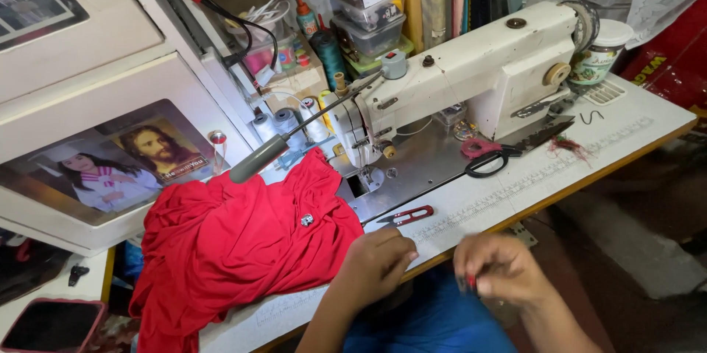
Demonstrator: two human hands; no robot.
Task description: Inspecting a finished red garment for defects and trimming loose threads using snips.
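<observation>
Fabric (236, 250) — red, soft and limp — lies heaped on the desk (479, 202), left of the sewing machine (471, 77); best gathered by its near edge. Left hand (379, 261) rests curled beside it, holding nothing — right hand (497, 268) pinches something small and red

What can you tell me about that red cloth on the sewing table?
The red cloth is soft, plain fabric, bunched in loose folds and not spread flat. It lies on the white table, left of the sewing machine, with one end reaching up toward the needle area and the other hanging over the table's near edge. A small silvery ornament sits on its top. A grey lamp arm passes just over it. The left hand rests at its right edge.
</observation>
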